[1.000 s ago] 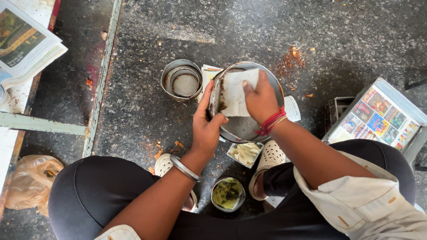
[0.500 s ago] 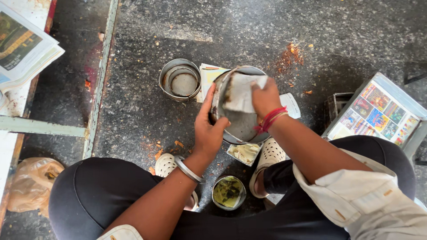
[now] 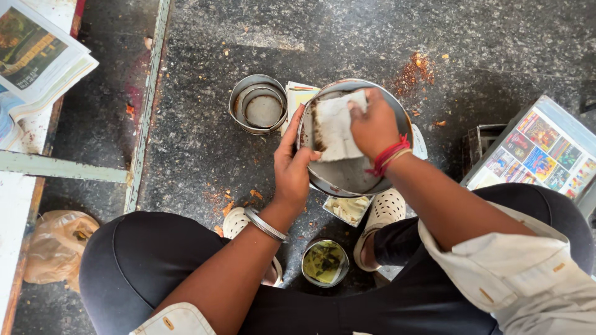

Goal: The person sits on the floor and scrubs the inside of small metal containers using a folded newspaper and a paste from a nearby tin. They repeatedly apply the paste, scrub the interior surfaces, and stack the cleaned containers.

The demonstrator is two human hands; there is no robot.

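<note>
**Desk:** What did the frame show at the centre of the floor?

**Photographer:** A person crouched over a round steel plate, tilted up off the dark speckled floor. The left hand gripped the plate's left rim, thumb over the edge. The right hand, a red thread at its wrist, pressed a folded white paper flat against the plate's inner face, fingers closed on the paper. The paper carried a brown smear along its left edge.

**Desk:** And around them?

**Photographer:** A steel tin with a smaller ring inside it stood just left of the plate, on the floor. Below the plate, between the person's white perforated shoes, lay a small tray of pale food; nearer the knees sat a small round bowl of green paste. Orange crumbs were scattered beyond the plate. Newspapers lay at the top left corner, a crumpled plastic bag at the left edge, and a printed colour sheet at the right edge.
</note>
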